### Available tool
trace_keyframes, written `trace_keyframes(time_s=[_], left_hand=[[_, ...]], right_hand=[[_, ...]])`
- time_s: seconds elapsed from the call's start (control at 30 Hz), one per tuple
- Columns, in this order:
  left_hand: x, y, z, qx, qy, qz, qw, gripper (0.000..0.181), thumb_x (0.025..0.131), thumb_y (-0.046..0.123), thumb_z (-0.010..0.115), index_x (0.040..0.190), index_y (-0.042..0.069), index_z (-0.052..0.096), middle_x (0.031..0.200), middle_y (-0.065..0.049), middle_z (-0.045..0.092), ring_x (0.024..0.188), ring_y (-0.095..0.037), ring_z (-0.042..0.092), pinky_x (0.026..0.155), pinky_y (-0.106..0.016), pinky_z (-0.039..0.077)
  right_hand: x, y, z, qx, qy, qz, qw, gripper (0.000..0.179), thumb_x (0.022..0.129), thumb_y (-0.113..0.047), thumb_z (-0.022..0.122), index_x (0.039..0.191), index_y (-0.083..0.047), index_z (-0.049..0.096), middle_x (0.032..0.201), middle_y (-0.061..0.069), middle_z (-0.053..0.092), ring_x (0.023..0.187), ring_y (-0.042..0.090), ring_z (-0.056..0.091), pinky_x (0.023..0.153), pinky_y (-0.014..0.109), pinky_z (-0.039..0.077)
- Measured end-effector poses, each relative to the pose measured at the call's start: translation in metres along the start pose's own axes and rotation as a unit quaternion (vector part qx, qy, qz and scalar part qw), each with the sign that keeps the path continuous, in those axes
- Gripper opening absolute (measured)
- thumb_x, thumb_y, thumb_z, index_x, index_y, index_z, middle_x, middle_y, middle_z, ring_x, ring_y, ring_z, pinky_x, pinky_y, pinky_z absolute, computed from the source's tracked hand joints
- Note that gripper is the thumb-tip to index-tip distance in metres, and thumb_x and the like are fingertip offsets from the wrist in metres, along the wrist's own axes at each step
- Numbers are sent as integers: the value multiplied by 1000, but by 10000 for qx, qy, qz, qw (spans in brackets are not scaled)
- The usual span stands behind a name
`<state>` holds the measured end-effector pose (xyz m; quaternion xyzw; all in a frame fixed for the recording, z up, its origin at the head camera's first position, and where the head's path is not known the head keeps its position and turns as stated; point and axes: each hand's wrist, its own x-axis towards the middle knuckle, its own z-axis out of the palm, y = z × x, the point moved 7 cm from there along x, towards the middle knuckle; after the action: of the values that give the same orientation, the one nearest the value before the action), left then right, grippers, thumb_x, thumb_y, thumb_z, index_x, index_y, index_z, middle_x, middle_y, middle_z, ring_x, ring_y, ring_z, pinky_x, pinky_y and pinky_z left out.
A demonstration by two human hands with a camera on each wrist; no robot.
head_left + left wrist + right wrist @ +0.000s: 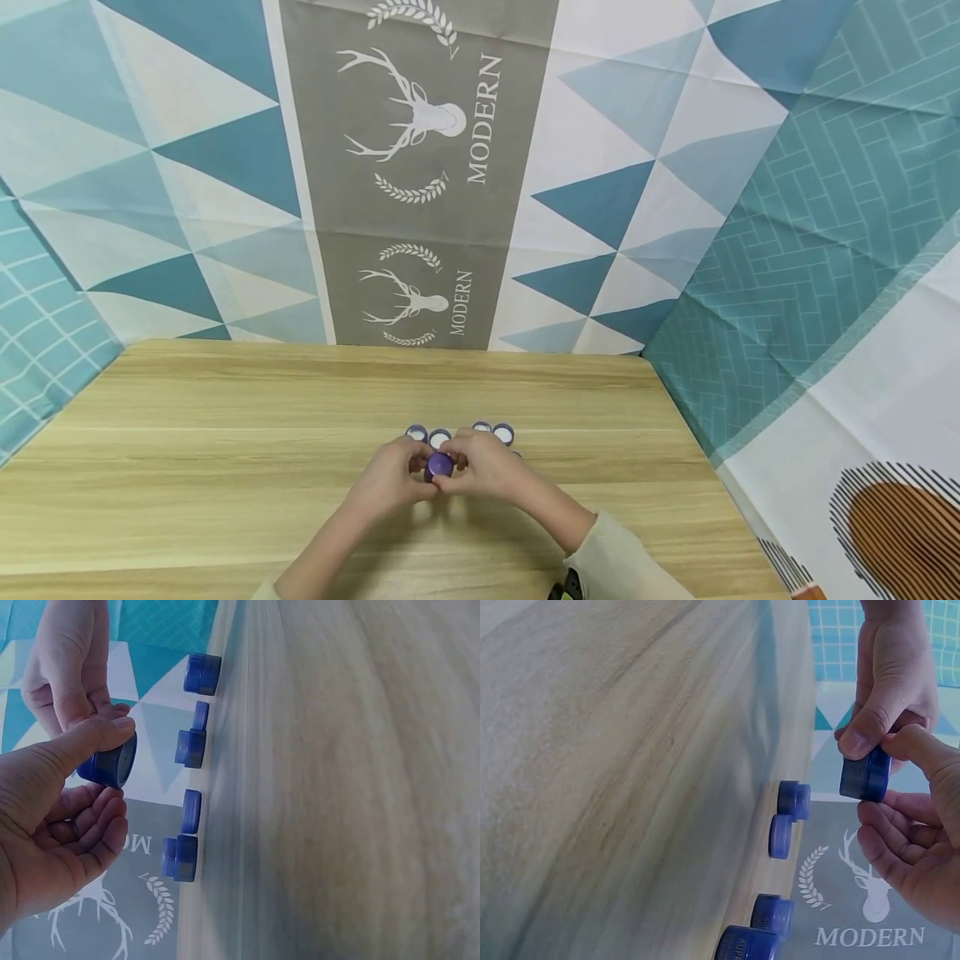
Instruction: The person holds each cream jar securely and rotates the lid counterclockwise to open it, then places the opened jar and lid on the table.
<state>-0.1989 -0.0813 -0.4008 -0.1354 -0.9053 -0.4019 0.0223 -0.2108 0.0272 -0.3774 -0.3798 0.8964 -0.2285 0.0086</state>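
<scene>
The left hand (pixel 392 477) grips one side of a purple jar (pixel 439 468), held between both hands above the wooden table (pixel 187 467); two white-centred round pieces (pixel 416 434) lie beyond it. The right hand (pixel 483 463) pinches the jar's other side, near more such pieces (pixel 503 434).

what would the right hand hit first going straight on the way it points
The right hand holds the small purple jar; beyond that, the first thing looks to be the left hand, though depth is unclear.
</scene>
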Motion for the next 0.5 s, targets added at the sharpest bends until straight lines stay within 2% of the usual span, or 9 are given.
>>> trace_keyframes(time_s=[0.23, 0.5], left_hand=[[-3, 5, -2, -32, 83, 235, 9997, 27, 61, 7, 82, 82, 6, 66, 77, 2, 54, 71, -9, 48, 60, -17, 43], [-2, 6, -2, 12, 33, 363, 9993, 29, 63, 12, 83, 86, 6, 67, 81, 2, 57, 74, -11, 52, 64, -17, 46]], right_hand=[[-3, -4, -4, -167, -2, -215, 9996, 26, 76, -26, 72, 94, -8, 69, 78, -2, 57, 70, 7, 52, 60, 9, 38], [-5, -8, -5, -313, -320, -272, 9986, 37, 79, -24, 71, 111, -7, 67, 87, -1, 57, 78, 12, 58, 65, 8, 41]])
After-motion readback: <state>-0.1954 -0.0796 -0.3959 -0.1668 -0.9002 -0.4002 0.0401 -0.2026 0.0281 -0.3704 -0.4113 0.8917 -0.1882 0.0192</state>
